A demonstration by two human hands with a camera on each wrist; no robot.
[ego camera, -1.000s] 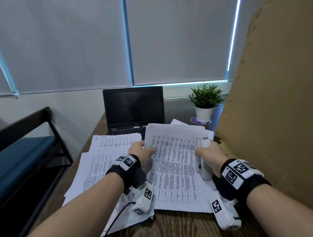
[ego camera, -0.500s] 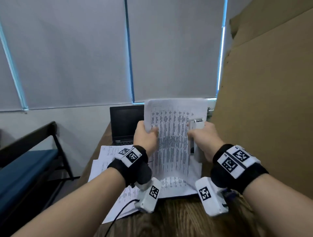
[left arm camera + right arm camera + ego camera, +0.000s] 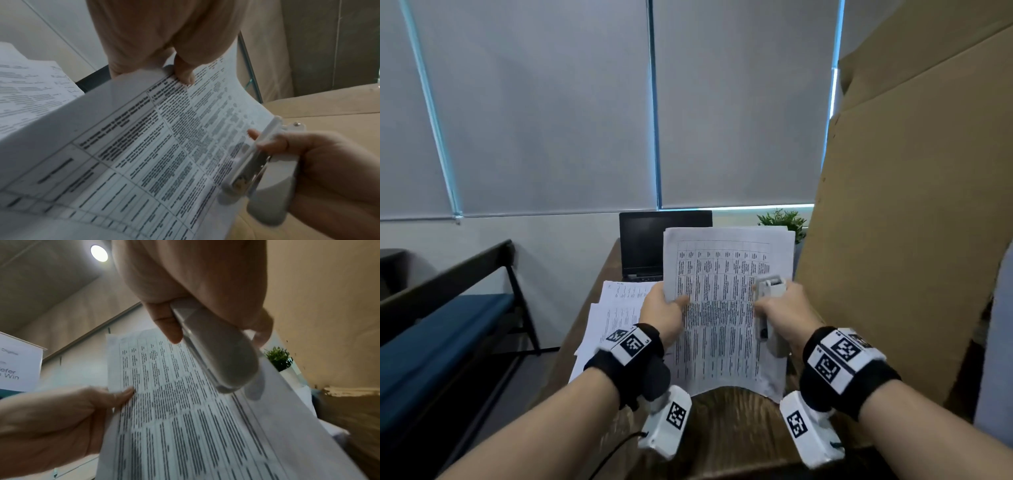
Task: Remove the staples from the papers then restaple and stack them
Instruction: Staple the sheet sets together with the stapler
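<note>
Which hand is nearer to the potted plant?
Right. The right hand, gripping the stapler, is just below the potted plant; the left hand holds the papers' far edge.

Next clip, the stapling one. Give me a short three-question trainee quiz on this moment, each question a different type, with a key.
1. True or false: the printed sheets lie flat on the desk.
2. Multiple choice: what does the right hand grip? A) a pen B) the white stapler C) a mug
3. Fill in: the left hand pinches the sheets at their ___ edge, seen from the head camera.

Key
1. False: both hands hold them up, with only the curled bottom edge near the desk.
2. B; the same hand also steadies the sheets' right side.
3. Left, with the thumb on the printed face.
</note>
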